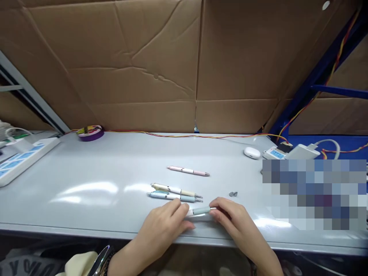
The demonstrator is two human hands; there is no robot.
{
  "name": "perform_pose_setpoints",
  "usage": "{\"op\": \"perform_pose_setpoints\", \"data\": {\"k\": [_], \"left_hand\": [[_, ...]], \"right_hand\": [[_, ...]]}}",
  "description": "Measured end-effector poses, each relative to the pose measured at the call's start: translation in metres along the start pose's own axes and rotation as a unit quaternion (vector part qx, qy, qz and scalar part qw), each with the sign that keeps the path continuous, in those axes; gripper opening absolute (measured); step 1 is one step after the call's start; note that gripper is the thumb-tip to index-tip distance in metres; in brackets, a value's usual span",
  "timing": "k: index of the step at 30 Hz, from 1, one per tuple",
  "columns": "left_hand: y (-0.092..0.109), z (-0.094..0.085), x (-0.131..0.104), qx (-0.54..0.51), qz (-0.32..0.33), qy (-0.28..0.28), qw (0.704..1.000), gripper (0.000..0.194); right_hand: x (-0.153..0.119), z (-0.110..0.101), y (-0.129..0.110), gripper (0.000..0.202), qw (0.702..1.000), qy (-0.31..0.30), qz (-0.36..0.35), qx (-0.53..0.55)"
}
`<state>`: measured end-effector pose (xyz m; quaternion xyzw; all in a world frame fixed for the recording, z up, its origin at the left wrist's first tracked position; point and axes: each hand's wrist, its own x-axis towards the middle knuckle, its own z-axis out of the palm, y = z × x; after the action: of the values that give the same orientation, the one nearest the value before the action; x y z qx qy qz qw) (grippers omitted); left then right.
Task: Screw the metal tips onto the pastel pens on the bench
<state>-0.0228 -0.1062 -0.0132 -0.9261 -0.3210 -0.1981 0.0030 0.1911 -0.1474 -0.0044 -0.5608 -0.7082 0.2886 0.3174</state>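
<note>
Lower centre: left hand (pixel 164 223) and right hand (pixel 235 217) clamped on grey-green pen (pixel 201 210); keep ends aligned, pinch light.

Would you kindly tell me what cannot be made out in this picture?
All in the head view:
- Held pen: rear end hidden by the left hand, tip by the right hand.
- Grey pieces: too small to identify.
- Power strip: cut off by the left edge.
- Right side: partly masked by pixelation.
</note>
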Motion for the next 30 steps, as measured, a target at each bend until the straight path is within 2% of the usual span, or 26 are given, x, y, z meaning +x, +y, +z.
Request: {"op": "perform_pose_setpoints", "data": {"k": [3,7,9,14,18,20,23,26,30], "left_hand": [[-0.0009,0.0018,-0.0009,0.013,-0.001,0.010,1.000,0.024],[0.0007,0.0033,-0.0016,0.032,0.002,0.015,0.999,0.026],[0.0020,0.0034,-0.0018,0.032,0.004,0.023,0.999,0.026],[0.0034,0.0021,-0.0027,-0.004,-0.016,0.044,0.999,0.023],[0.0033,-0.0006,-0.0016,-0.027,-0.023,0.067,0.997,0.021],[0.0034,-0.0011,-0.0006,-0.028,-0.028,0.059,0.997,0.021],[0.0032,-0.0005,-0.0003,-0.040,-0.051,0.016,0.998,0.023],[0.0029,0.0011,-0.0018,-0.051,-0.070,-0.021,0.996,0.026],[0.0029,0.0031,-0.0039,-0.037,-0.073,-0.031,0.996,0.030]], "right_hand": [[0.0000,0.0006,-0.0005,0.014,1.000,0.010,-0.004,0.014],[0.0025,0.0049,0.0012,0.037,1.000,0.017,0.003,-0.020],[0.0032,0.0062,0.0023,0.040,0.999,0.020,0.017,-0.042],[0.0025,0.0037,0.0023,0.014,0.999,0.031,0.021,0.029],[0.0021,0.0029,0.0007,0.021,0.998,0.020,0.019,0.054],[0.0021,0.0039,0.0001,0.031,1.000,0.010,0.023,0.010],[0.0020,0.0055,0.0000,0.041,0.999,-0.011,0.010,-0.048],[0.0017,0.0058,0.0004,0.040,0.997,-0.023,-0.008,-0.067],[0.0009,0.0046,0.0000,0.028,1.000,-0.001,-0.005,-0.027]]}}
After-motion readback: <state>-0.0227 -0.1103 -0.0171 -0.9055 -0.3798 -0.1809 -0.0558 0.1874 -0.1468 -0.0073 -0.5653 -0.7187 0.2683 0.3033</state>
